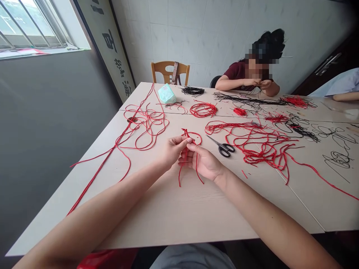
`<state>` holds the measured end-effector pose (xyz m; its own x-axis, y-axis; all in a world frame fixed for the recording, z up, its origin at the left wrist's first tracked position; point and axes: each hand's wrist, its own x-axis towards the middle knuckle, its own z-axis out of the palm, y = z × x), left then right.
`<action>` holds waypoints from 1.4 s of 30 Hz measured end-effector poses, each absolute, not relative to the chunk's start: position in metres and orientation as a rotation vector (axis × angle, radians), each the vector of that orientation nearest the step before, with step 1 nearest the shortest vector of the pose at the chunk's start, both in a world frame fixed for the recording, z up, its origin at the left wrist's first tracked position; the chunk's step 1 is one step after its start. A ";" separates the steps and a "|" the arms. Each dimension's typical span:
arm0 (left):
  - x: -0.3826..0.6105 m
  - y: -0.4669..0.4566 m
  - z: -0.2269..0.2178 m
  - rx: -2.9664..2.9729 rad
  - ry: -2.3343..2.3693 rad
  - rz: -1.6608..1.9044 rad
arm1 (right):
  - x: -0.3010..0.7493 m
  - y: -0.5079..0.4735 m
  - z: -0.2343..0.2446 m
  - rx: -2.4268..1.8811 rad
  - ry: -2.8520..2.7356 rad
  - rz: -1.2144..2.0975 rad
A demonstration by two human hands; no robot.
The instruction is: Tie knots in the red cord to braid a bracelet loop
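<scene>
**A tight pinch on my feed**

I have the left hand [175,149] and right hand [202,162] meeting over the near part of a pale table [179,220]. Between them is a length of red cord [199,139], bent into a small loop above the fingers. Its two ends [180,175] hang below the hands towards the tabletop. The left grip reads as closed, with its fingertips [188,141] pressed together on the cord. The right thumb [193,147] pushes up against those fingertips while the other right fingers curl behind the strands. I cannot tell whether the right hand is pinching the cord itself.

Just beside the right hand lie black-handled scissors [223,149], their blades aimed towards the loop. To their right spreads a large tangle of red cord [252,145], and left of the hands runs a long spill of loose red cord [146,121]. Farther up the table I see a red coil [203,110], a bundle of black cord [191,90] and a mint-green packet [167,93]. Across the table, a seated person in a maroon top [237,71] holds both hands [256,83] close together; whatever they hold is too small for me to make out.
</scene>
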<state>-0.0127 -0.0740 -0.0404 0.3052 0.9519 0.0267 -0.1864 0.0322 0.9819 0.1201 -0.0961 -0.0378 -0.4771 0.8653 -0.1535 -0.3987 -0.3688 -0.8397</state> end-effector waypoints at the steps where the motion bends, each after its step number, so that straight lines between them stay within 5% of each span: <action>1: -0.013 -0.074 -0.040 1.211 0.846 1.045 | 0.120 -0.096 -0.038 -0.755 -0.945 1.988; 22: -0.011 -0.069 -0.049 1.203 0.891 1.041 | 0.098 -0.115 -0.049 -0.926 -0.745 1.959; 33: -0.019 -0.065 -0.054 1.148 0.768 1.057 | 0.111 -0.115 -0.048 -1.108 -1.191 1.597; 42: -0.023 -0.062 -0.050 1.111 0.798 1.057 | 0.143 -0.096 -0.036 -1.147 -1.664 0.944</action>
<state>-0.0227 -0.0624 -0.0499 0.3206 0.9472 -0.0010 -0.2602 0.0890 0.9614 0.1430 -0.0957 -0.0356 -0.1862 0.9532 0.2384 0.2846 0.2845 -0.9155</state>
